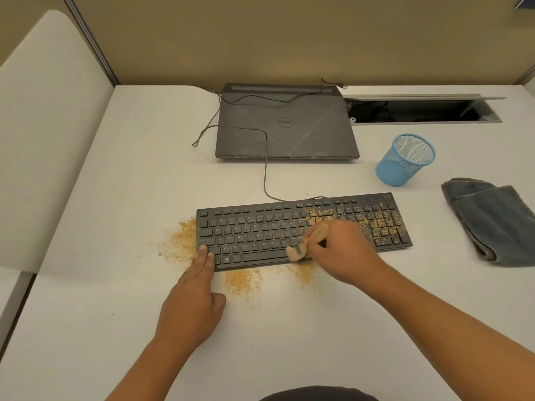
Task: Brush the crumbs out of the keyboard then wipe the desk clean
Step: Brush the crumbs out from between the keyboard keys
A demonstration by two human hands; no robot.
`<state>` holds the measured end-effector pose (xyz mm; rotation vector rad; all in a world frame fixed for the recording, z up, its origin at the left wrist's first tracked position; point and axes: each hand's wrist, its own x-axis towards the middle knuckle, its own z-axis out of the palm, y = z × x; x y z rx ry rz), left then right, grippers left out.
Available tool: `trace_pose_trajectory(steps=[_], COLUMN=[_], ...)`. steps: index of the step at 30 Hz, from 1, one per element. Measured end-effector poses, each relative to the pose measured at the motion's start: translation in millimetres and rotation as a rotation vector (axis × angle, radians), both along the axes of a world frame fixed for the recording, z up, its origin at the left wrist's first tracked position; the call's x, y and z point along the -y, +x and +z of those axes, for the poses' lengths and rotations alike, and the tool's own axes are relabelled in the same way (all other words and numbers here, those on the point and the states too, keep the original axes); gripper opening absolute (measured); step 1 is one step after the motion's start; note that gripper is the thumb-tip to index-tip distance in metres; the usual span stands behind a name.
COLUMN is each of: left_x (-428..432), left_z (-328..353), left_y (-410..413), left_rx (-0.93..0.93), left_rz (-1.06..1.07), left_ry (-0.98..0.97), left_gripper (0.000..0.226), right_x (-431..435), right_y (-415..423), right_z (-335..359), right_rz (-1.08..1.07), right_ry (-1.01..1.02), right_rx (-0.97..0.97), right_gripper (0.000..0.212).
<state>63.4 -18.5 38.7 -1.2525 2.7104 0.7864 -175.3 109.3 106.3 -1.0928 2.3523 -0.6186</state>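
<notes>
A black keyboard (260, 231) lies across the middle of the white desk (289, 328). Tan crumbs (376, 219) cover its right side and number pad. More crumbs lie on the desk in heaps to the left of the keyboard (182, 241) and along its front edge (243, 280). My right hand (341, 253) grips a small wooden-handled brush (307, 241), its bristles down at the keyboard's front edge near the space bar. My left hand (194, 296) rests flat on the desk, its straight fingertips pressing the keyboard's front left corner. A folded blue-grey cloth (492, 218) lies at the right.
A closed dark laptop (285, 124) sits behind the keyboard, with the keyboard's cable (265, 169) looping over it. A blue mesh pen cup (405, 159) stands to the right. An open cable hatch (419, 111) sits at the back right. Partition walls bound the desk.
</notes>
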Motion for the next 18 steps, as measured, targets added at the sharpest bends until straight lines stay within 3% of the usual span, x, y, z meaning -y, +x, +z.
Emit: trace_pose_trajectory(steps=[4, 9, 13, 18], left_x=[0.5, 0.9, 1.2, 0.5], left_z=[-1.4, -3.0, -4.1, -2.8], left_y=[0.8, 0.6, 0.7, 0.8], left_rx=[-0.009, -0.005, -0.002, -0.005], left_rz=[-0.002, 0.002, 0.002, 0.003], left_ry=[-0.006, -0.012, -0.012, -0.013], left_gripper=[0.073, 0.073, 0.074, 0.073], right_x=[-7.9, -14.7, -23.3, -33.4], right_y=[-1.3, 4.1, 6.9, 8.5], right_z=[-0.1, -3.8, -9.9, -12.4], right_rz=[-0.107, -0.097, -0.143, -0.184], right_ry=[-0.124, -0.06, -0.131, -0.164], right_rx=[-0.038, -0.081, 0.014, -0.069], right_gripper=[0.023, 0.022, 0.015, 0.013])
